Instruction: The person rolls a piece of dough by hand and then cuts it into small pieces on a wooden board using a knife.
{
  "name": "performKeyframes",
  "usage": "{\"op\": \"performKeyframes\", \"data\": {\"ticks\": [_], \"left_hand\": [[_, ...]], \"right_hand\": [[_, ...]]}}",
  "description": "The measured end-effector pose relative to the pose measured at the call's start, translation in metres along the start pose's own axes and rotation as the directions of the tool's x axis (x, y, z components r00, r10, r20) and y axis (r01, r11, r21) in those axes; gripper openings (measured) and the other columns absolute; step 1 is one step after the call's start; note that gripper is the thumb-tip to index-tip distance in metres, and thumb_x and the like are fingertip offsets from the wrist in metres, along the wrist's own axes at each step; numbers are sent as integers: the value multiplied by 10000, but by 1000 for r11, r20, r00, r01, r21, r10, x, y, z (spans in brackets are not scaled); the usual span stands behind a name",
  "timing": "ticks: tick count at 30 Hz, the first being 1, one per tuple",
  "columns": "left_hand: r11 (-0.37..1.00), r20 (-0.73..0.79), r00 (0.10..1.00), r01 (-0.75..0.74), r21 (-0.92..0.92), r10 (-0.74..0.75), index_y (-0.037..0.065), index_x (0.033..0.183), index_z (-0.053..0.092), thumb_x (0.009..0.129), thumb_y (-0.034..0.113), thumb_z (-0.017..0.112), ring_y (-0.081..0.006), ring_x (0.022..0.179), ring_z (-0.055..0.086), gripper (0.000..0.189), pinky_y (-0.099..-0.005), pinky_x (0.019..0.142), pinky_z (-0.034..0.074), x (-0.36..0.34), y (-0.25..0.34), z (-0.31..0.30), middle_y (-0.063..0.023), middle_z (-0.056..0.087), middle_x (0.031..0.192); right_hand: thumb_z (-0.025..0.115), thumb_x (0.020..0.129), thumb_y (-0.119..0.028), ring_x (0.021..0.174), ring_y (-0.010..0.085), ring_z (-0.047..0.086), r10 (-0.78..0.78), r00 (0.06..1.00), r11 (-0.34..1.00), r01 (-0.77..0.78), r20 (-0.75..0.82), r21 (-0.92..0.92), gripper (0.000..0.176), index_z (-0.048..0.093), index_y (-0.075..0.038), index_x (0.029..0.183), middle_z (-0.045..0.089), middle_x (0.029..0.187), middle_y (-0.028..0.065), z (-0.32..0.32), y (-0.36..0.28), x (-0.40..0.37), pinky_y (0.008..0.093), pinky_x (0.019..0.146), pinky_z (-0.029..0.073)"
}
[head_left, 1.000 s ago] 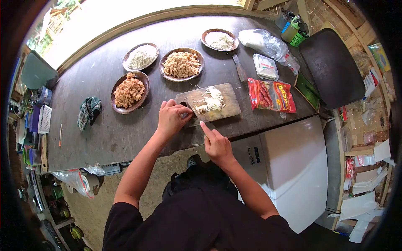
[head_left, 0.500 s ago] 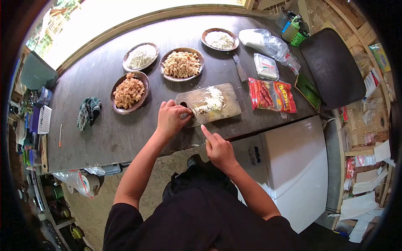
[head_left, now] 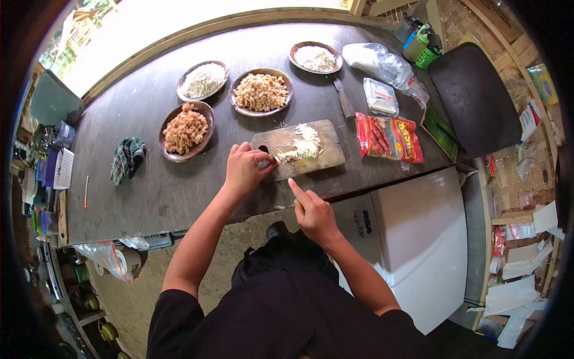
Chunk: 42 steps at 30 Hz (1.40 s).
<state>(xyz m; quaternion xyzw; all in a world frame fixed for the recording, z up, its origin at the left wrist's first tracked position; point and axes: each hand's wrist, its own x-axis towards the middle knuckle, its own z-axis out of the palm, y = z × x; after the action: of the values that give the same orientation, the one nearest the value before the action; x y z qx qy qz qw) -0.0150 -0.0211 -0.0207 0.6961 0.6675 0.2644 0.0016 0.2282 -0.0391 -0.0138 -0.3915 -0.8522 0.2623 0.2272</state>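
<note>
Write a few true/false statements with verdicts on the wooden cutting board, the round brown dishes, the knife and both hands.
1. The rectangular wooden cutting board carries a pile of white shredded vegetable. True.
2. The left hand rests on the red plastic sausage packet. False: it is at the board's left end, and the packet lies untouched to the board's right.
3. Four round brown dishes hold food beyond the board. True.
4. The right hand holds the wood-handled knife. False: the knife lies on the dark wooden table past the board, and the right hand is at the table's near edge.
</note>
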Motion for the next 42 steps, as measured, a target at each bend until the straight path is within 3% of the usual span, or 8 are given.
{"op": "performKeyframes", "data": {"ticks": [8,10,23,26,28,35,42], "left_hand": [[1000,-18,1000,-6,-18,6,230,863,821,768,296,839,-172,848,601,117,-336,802,426,-2,0,0,32,770,841],[1000,-21,1000,-13,-13,13,231,868,821,768,294,839,-173,847,602,119,-336,802,426,-1,0,-1,33,771,842],[1000,-42,999,-5,-30,4,225,839,817,796,300,830,-174,834,592,88,-333,798,421,-3,1,3,47,772,851],[999,-42,999,-5,-31,4,221,840,818,793,296,829,-175,838,592,89,-331,805,423,-3,0,2,52,773,859],[1000,-42,999,-6,-29,5,222,843,819,790,292,830,-176,841,593,89,-329,808,423,-2,1,3,55,774,864],[999,-62,998,-31,-44,28,213,877,831,782,256,831,-178,908,588,104,-327,854,435,-6,3,-1,68,780,934],[999,-31,999,-31,-40,30,198,881,832,770,241,835,-185,917,585,120,-331,863,445,-6,-1,2,69,780,953]], "right_hand": [[583,965,-108,670,400,653,6,1000,997,-7,-9,-82,556,530,-152,1517,587,820,155,8,1,3,502,611,545],[599,948,-94,729,396,647,55,998,994,-53,18,-94,570,535,-168,1509,579,830,159,7,0,7,507,660,536],[602,956,-100,728,398,644,30,999,999,-29,12,-33,570,530,-177,1516,582,830,159,3,2,-5,509,656,524],[579,972,-120,670,396,657,-3,1000,999,3,14,-52,570,506,-163,1536,588,827,163,6,4,-2,505,618,547],[594,957,-104,741,403,650,51,998,997,-49,27,-65,577,521,-186,1524,587,841,161,7,3,2,509,669,535],[591,954,-100,747,393,652,53,999,997,-52,12,-61,575,529,-191,1518,587,839,158,7,3,4,502,668,535],[586,971,-119,683,387,652,-4,1000,1000,4,17,-20,572,510,-169,1535,579,826,163,5,5,-3,495,623,539]]}}
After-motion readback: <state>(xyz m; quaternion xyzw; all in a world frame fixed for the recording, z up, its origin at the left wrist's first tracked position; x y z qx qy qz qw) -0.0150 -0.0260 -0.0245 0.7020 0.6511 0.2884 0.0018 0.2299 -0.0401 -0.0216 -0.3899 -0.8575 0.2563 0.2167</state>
